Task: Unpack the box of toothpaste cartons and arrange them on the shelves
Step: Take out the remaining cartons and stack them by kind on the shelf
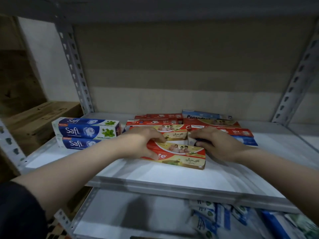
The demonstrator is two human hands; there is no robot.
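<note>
A red and gold toothpaste carton [183,155] lies lengthwise near the middle of the white shelf [138,171]. My left hand [143,144] grips its left end, thumb on the front face. My right hand [214,142] rests at its right end, fingers curled over another carton behind; what it holds is unclear. Behind lie a second gold carton [174,133], several red cartons [155,122] and a blue and white Pepsodent carton [205,115]. Blue Safi cartons [86,131] are stacked at the left.
Grey slotted uprights [76,69] frame the shelf on both sides. A lower shelf [131,214] holds several blurred blue and green cartons [224,219] at the right. Brown cardboard boxes [39,118] stand left of the rack.
</note>
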